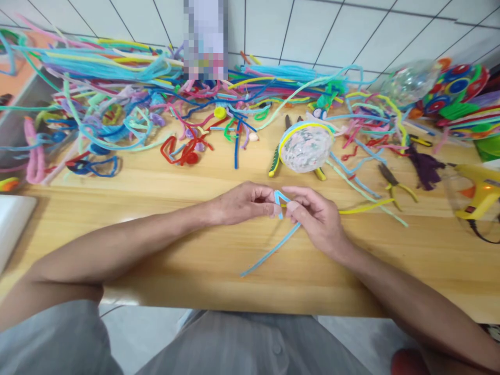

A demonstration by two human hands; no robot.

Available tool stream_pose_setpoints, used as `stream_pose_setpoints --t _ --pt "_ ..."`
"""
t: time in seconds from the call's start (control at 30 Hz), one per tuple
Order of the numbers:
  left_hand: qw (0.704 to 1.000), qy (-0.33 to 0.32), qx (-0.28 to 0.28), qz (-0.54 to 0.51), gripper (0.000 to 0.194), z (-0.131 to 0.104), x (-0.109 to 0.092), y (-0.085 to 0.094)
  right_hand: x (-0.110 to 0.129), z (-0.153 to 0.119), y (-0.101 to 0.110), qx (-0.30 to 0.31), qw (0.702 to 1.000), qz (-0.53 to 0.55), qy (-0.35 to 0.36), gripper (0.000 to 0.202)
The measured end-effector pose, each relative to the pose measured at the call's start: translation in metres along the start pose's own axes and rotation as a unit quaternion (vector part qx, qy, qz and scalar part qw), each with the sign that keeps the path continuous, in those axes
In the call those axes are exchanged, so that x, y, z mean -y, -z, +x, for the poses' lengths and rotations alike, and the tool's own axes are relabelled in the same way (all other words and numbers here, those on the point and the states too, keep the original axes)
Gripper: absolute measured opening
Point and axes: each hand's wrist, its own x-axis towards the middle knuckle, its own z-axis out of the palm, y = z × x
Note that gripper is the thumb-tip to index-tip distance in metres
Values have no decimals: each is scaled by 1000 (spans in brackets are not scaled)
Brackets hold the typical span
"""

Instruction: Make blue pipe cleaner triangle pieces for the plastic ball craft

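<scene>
A light blue pipe cleaner [269,253] is held between both hands over the wooden table. Its upper part is bent to a sharp point between the fingertips, and its long tail slants down to the left. My left hand [244,203] pinches the short bent end. My right hand [317,214] grips the other side of the bend between thumb and fingers. A yellow pipe cleaner [367,206] runs out to the right from behind my right hand; a bit of yellow also shows between the hands.
Beyond my hands, a clear ball with a yellow and blue band [307,149] rests on green-yellow pliers [274,162]. Pipe cleaners [113,67] pile along the tiled wall. At right are small pliers [392,179] and a yellow glue gun [478,190]. The table's front edge [250,308] is near my body.
</scene>
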Motion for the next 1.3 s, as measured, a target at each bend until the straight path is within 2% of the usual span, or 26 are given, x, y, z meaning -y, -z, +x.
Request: stream_pose_setpoints --t 0.17,0.27,0.53,0.83,1.1,1.2,1.3 --pt "998 10 41 49 28 -1 0 1 3 4 -5 -14 999 2 29 25" --pt "997 12 46 59 26 -2 -3 -1 3 7 -9 -11 999 8 38 17" --pt "999 -19 0 41 13 -3 -3 -9 2 8 -8 -21 998 53 -9 13" --pt "999 -32 -15 33 12 -3 0 -11 3 10 -9 -39 998 57 -2 14" --pt "1000 -18 -15 -11 20 -1 -4 -6 2 10 -7 -5 995 100 -6 21" --pt "998 -17 -35 -44 19 0 -5 -3 2 9 -6 3 992 122 -15 31" --pt "994 -18 -81 -73 24 1 -5 -2 2 8 -5 1 990 143 -14 33"
